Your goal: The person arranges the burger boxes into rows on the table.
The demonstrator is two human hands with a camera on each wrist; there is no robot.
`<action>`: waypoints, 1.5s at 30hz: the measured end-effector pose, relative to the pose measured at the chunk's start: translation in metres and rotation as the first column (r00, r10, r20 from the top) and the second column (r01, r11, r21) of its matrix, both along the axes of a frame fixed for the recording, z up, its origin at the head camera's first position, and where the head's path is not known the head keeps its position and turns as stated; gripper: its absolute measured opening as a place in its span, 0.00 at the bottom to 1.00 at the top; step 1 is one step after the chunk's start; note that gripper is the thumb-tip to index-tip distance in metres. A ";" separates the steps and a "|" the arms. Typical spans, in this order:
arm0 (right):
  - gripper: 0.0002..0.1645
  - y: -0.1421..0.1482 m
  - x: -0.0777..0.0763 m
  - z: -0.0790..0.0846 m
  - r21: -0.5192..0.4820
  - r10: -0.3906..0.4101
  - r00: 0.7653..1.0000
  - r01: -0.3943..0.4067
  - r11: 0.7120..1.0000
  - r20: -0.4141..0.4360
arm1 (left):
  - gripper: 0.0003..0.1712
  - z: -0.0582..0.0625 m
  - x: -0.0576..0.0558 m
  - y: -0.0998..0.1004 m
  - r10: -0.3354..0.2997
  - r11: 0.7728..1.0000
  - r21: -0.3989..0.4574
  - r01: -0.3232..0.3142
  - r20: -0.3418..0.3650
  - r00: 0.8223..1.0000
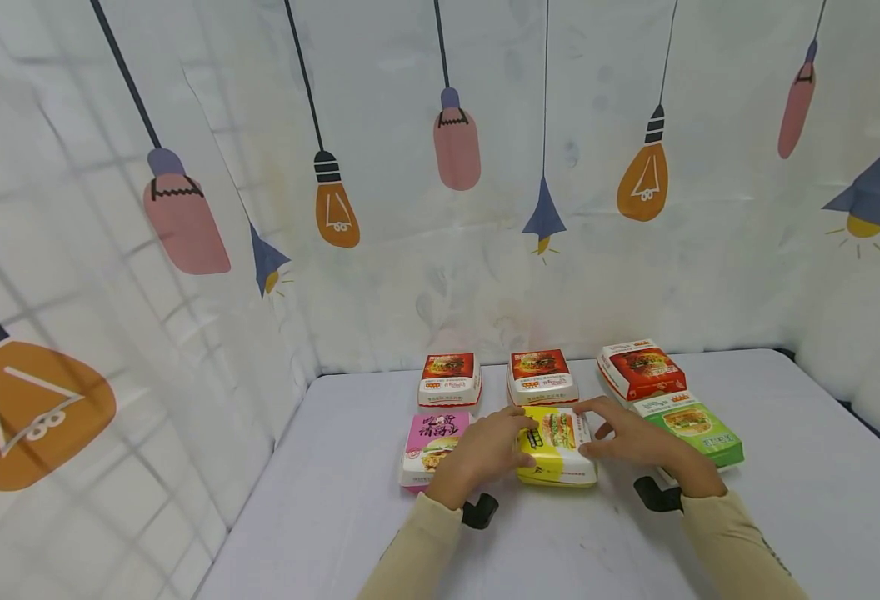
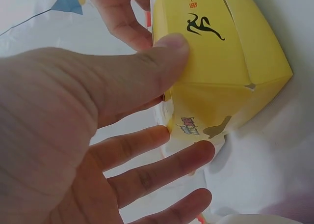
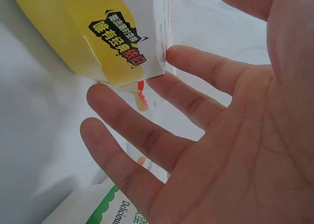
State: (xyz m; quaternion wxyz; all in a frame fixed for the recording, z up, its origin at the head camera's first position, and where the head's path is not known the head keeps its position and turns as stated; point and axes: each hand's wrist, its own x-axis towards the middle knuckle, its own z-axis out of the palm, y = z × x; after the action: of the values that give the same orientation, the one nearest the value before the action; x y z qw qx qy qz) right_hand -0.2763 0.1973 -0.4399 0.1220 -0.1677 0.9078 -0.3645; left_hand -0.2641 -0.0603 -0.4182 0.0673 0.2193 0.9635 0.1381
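A yellow-and-white burger box (image 1: 557, 446) sits on the table between my two hands. At its left side is my left hand (image 1: 488, 450), its thumb (image 2: 171, 49) resting on the yellow lid and the other fingers spread along the side. On the opposite side my right hand (image 1: 627, 433) has its fingers extended, with fingertips (image 3: 179, 54) right at the box's lower edge. Close by the left hand lies a pink-and-white burger box (image 1: 432, 446), partly hidden by that hand. Beside the right wrist is a green-and-white burger box (image 1: 698, 425).
Behind stand two red-and-white burger boxes, one at left (image 1: 449, 382) and one at centre (image 1: 541, 379). A third red box (image 1: 644, 369) sits at an angle behind the green one. A white curtain (image 1: 410, 292) with printed lamps hangs at the back of the white table (image 1: 320, 508).
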 end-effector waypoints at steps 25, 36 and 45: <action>0.31 0.001 -0.001 0.003 -0.001 0.015 0.998 -0.016 1.000 -0.060 | 0.21 -0.003 -0.004 -0.002 -0.003 1.000 0.009 0.004 -0.115 0.993; 0.26 0.001 -0.006 -0.004 -0.020 -0.002 0.996 0.001 1.000 -0.090 | 0.17 -0.004 -0.005 -0.003 0.007 1.000 0.026 -0.003 -0.146 0.989; 0.21 0.000 -0.005 -0.003 -0.018 -0.036 0.997 0.035 0.999 -0.063 | 0.17 -0.005 -0.006 -0.003 0.014 1.000 0.021 -0.011 -0.154 0.988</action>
State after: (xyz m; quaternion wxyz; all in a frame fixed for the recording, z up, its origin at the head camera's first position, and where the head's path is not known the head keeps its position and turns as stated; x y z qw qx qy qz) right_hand -0.2812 0.1975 -0.4432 0.0851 -0.1640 0.9109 -0.3689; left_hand -0.2699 -0.0633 -0.4228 -0.0107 0.2238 0.9658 0.1308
